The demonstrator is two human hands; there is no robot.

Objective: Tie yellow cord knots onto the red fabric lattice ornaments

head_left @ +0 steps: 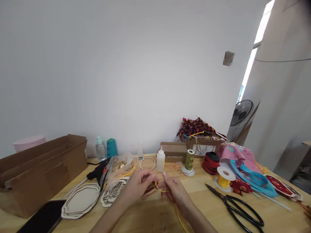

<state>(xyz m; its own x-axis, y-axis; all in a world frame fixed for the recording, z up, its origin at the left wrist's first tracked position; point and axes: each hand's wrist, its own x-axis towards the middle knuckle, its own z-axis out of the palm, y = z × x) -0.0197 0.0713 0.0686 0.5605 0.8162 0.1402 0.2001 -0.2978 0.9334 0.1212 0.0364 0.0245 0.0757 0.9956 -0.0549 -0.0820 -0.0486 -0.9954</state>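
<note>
Wooden table [200,189], pale wall [145,81] behind | left hand [141,185]: fingertips pinched on yellow cord [160,189] | right hand [177,191]: gripping same cord, loose tail running down by wrist | cord: between both hands, nearer than squeeze bottle [160,162] | black scissors [224,199]: on table, right of right hand, near yellow spool [224,182]

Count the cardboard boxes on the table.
3: long box at far left, low box behind the white bottle, labelled box under the patterned fabric. Others may be hidden.
</note>
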